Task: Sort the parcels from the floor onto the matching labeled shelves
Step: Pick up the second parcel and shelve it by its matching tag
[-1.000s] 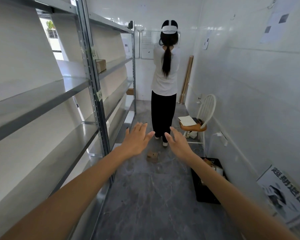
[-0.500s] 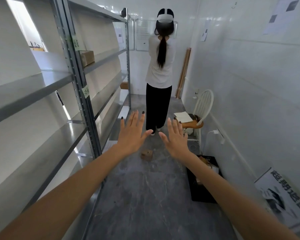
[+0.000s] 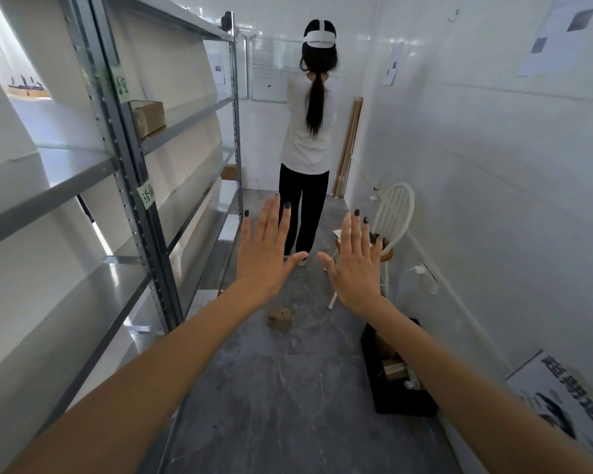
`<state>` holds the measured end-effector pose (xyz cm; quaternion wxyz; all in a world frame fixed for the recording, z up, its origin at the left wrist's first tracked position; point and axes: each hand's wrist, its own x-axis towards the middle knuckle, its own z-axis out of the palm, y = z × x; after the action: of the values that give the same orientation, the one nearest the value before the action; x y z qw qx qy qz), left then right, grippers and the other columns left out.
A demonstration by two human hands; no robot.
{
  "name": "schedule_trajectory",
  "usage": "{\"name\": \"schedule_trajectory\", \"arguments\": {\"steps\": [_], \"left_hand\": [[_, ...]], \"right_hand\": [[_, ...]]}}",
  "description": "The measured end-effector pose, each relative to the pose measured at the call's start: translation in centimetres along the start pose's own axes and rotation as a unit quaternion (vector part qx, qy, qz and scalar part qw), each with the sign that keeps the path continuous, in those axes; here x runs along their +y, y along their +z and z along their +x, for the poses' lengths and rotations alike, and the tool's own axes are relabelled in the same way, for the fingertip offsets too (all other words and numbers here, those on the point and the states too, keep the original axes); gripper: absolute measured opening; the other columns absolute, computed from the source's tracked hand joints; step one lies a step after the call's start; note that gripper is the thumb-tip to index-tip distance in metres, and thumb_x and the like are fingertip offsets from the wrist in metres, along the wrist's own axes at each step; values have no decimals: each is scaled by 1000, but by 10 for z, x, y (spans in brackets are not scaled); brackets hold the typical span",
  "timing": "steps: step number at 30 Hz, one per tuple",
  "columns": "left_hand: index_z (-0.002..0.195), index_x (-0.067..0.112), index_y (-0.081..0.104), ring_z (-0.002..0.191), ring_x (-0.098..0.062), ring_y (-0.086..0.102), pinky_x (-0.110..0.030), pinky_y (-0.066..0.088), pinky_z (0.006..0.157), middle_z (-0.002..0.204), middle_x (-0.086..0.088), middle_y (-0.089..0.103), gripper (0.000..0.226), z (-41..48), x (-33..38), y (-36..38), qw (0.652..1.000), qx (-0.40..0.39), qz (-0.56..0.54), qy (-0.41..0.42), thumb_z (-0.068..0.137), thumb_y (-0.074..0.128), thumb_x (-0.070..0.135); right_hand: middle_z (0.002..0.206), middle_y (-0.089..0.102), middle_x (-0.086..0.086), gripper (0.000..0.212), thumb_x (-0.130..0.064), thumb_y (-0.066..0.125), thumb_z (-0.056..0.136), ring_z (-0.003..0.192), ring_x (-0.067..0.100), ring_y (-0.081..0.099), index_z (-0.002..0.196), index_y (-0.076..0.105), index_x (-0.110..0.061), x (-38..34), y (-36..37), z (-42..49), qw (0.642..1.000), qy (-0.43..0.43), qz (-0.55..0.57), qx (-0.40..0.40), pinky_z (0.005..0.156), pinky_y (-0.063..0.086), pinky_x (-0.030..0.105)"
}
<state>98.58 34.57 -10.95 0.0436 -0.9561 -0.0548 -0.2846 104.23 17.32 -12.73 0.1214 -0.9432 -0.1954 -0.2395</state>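
Observation:
A small brown parcel (image 3: pixel 280 317) lies on the grey floor in the aisle, below and between my hands. My left hand (image 3: pixel 266 253) and my right hand (image 3: pixel 355 263) are both stretched forward with fingers spread flat, holding nothing. A metal shelf rack (image 3: pixel 131 172) runs along the left, with green handwritten labels (image 3: pixel 147 196) on its upright. One cardboard parcel (image 3: pixel 150 117) rests on an upper shelf. Another small box (image 3: pixel 229 172) sits on a lower shelf at the far end.
A person in a white top (image 3: pixel 308 138) stands in the aisle ahead, back turned. A white chair (image 3: pixel 389 227) is by the right wall. A black crate (image 3: pixel 396 381) with items sits on the floor at right. A printed board (image 3: pixel 565 398) leans on the wall.
Both hands have risen and their fingers have spread and straightened. The view has shifted forward, so the floor parcel now shows below the hands.

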Motion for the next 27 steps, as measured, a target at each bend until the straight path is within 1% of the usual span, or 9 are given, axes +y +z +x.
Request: {"name": "schedule_trajectory", "arguments": {"steps": [3, 6, 8, 11, 14, 17, 19, 23, 27], "left_hand": [[151, 15, -7, 147, -23, -9, -49, -2, 117, 159, -10, -11, 86, 11, -5, 13, 999, 36, -12, -14, 88, 20, 67], [151, 15, -4, 148, -24, -2, -50, 0, 117, 160, -10, -4, 81, 24, -9, 25, 997, 63, -41, -26, 92, 27, 61], [151, 16, -3, 148, -25, 0, -52, 2, 116, 160, -11, -1, 78, 33, -10, 33, 995, 71, -46, -46, 92, 24, 61], [151, 15, -1, 148, -26, 0, -53, -1, 116, 160, -12, 0, 78, 47, -7, 47, 995, 74, -41, -56, 93, 18, 62], [151, 15, -1, 148, -27, -1, -51, -4, 116, 160, -12, -1, 78, 59, -1, 60, 996, 68, -39, -52, 92, 19, 62], [151, 15, -3, 148, -26, 0, -50, -5, 115, 160, -12, -1, 79, 70, 13, 71, 996, 63, -29, -57, 92, 21, 61], [151, 15, -4, 148, -25, 1, -50, -2, 115, 160, -11, -1, 78, 82, 25, 76, 995, 63, -36, -63, 93, 21, 61], [151, 14, 0, 148, -23, 3, -52, 8, 116, 160, -11, 2, 76, 109, 47, 87, 996, 61, -40, -58, 93, 18, 60], [150, 14, -3, 148, -22, 2, -51, 8, 117, 160, -10, 1, 78, 128, 59, 103, 996, 58, -38, -55, 93, 20, 61]], "right_hand": [[160, -2, 9, 84, -67, 15, 90, 148, 28, 0, 150, -8, -12, -1, 8, 13, 999, 10, -21, 31, 117, 7, 53], [160, -1, 9, 84, -65, 20, 91, 148, 27, 2, 150, -8, -12, 1, 12, 24, 998, -10, -59, 38, 117, 11, 54], [160, 0, 9, 84, -64, 24, 92, 147, 27, 4, 150, -6, -12, 5, 14, 33, 997, -13, -69, 43, 117, 12, 56], [160, 1, 9, 85, -64, 27, 91, 147, 27, 4, 151, -5, -12, 14, 18, 46, 995, -14, -85, 43, 116, 12, 57], [160, -2, 7, 85, -65, 23, 91, 148, 26, 0, 151, -7, -13, 27, 25, 60, 994, -20, -95, 43, 116, 9, 57], [161, -2, 7, 83, -67, 14, 90, 148, 25, -2, 151, -7, -13, 41, 33, 72, 996, -23, -73, 45, 116, 5, 57], [161, 0, 7, 83, -68, 9, 90, 148, 24, 0, 151, -4, -13, 51, 41, 79, 996, -39, -69, 45, 116, 6, 56], [161, 1, 6, 82, -66, 11, 91, 148, 23, 1, 151, -3, -13, 78, 59, 93, 996, -45, -61, 36, 116, 11, 57], [161, -1, 7, 81, -65, 9, 91, 148, 24, -1, 151, -5, -13, 104, 74, 110, 997, -52, -53, 21, 116, 11, 58]]}}
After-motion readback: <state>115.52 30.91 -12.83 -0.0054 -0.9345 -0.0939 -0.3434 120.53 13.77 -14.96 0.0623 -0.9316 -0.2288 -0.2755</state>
